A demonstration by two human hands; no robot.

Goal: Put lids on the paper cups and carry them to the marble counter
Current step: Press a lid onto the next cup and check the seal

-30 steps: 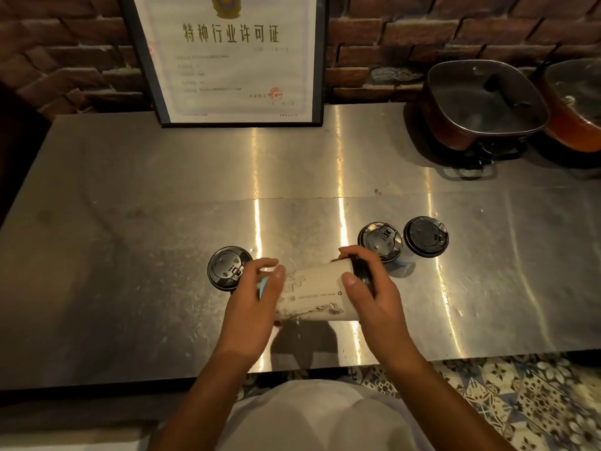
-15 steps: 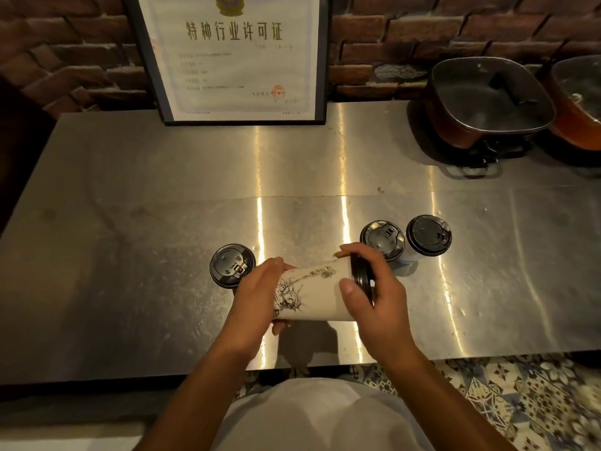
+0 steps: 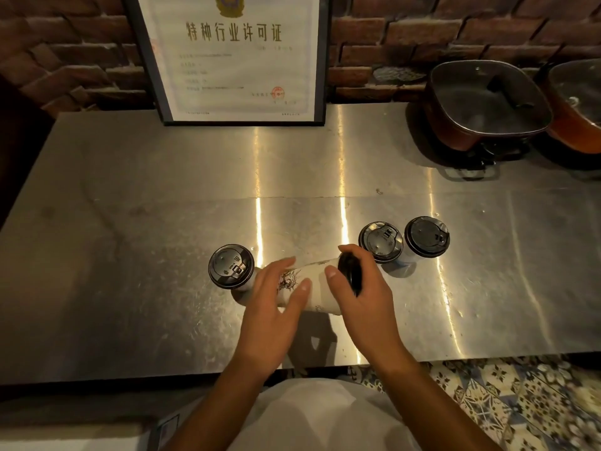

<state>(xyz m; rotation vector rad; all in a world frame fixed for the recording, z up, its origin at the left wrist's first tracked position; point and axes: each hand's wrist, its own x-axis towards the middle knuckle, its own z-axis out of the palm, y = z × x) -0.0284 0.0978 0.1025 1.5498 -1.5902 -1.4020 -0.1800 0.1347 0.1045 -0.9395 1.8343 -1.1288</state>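
A white printed paper cup (image 3: 317,289) lies sideways above the steel table (image 3: 130,255), held between both hands. My left hand (image 3: 276,307) wraps its bottom end, fingers partly spread. My right hand (image 3: 364,297) grips the rim end, where a black lid (image 3: 350,275) sits on the cup's mouth. Three more lidded cups stand upright on the table: one to the left (image 3: 231,266) and two to the right (image 3: 380,242) (image 3: 426,236).
A framed certificate (image 3: 234,56) leans on the brick wall at the back. Two copper-coloured pans (image 3: 484,105) (image 3: 575,105) stand at the back right. The table's front edge runs just before my body; patterned floor tiles (image 3: 507,398) show at lower right.
The cup has been turned in my hands, and its print now faces up. My left fingers have loosened and spread over the cup's base end. The standing cups have not moved.
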